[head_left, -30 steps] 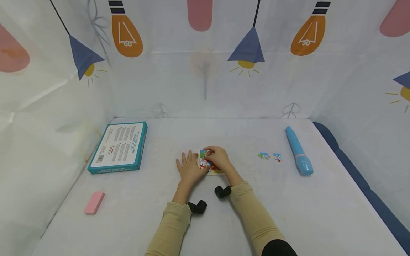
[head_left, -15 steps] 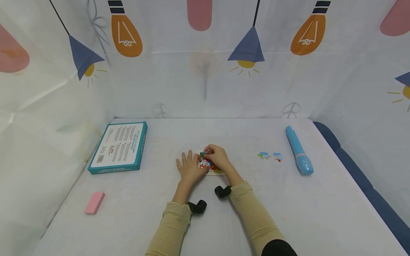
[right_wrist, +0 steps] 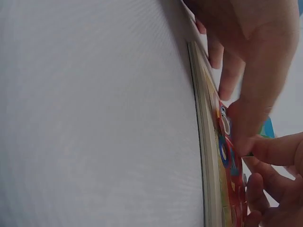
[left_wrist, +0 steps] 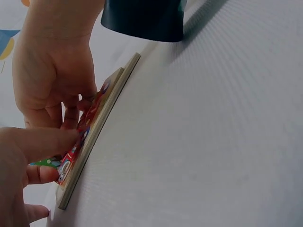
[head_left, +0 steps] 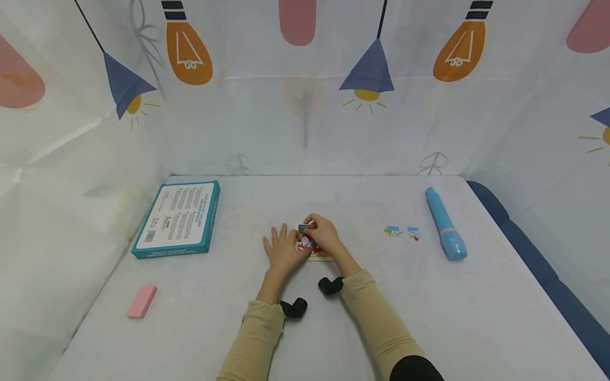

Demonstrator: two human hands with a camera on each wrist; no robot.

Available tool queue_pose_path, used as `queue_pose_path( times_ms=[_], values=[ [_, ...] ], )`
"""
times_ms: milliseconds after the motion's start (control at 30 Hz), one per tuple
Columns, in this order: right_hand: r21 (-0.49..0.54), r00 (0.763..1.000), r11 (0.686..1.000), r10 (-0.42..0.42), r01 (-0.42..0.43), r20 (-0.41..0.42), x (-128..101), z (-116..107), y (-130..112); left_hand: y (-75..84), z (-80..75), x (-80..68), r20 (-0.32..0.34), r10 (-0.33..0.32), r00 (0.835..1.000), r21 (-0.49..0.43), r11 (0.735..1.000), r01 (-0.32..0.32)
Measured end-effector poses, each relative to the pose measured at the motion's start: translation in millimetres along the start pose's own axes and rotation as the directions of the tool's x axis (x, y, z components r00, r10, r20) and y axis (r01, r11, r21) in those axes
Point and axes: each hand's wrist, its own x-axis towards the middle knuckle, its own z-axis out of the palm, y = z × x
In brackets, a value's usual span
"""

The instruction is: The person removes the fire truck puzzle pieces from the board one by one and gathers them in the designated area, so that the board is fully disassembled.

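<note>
I see the puzzle board (head_left: 318,253) lying flat near the middle of the bench (head_left: 333,328), well clear of every edge. My left hand (head_left: 282,250) lies against the board's left side, fingers fairly straight and spread, and the left wrist view shows its fingertips (left_wrist: 47,142) touching the printed face. My right hand (head_left: 325,235) sits over the board's far part with curled fingers pinching a small puzzle piece (head_left: 303,229), which sits at the board's far-left corner. In the right wrist view the board (right_wrist: 208,156) shows as a thin layered slab, its long edge flush on the bench.

There is open bench on both sides. To the right, 2 loose puzzle pieces (head_left: 402,232) lie apart from the board, and beyond them a blue pen-shaped toy (head_left: 445,225) lies near the right edge. To the left, a teal box (head_left: 178,218) sits near the left wall, and a pink eraser (head_left: 141,301) lies nearer me by the left edge. The strip of bench between my sleeves and the near edge is bare white.
</note>
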Motion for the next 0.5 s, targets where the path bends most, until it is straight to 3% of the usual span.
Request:
queue_pose_path(
  times_ms=[100,300,500],
  values=[
    [-0.038,1.0,0.999,-0.008,0.009,0.014,-0.9,0.7,-2.1,0.0,0.4,0.3,-0.033,-0.009,0.999,-0.026,1.0,0.008],
    [-0.079,1.0,0.997,-0.005,0.007,0.028,0.2,1.3,-3.2,0.5,1.1,1.9,-0.159,-0.04,0.987,-0.081,0.996,0.027],
    [-0.068,0.999,0.997,-0.04,0.04,0.002,0.2,1.4,-3.4,-1.0,0.6,3.3,-0.155,-0.052,0.987,-0.074,0.996,0.041]
  ],
)
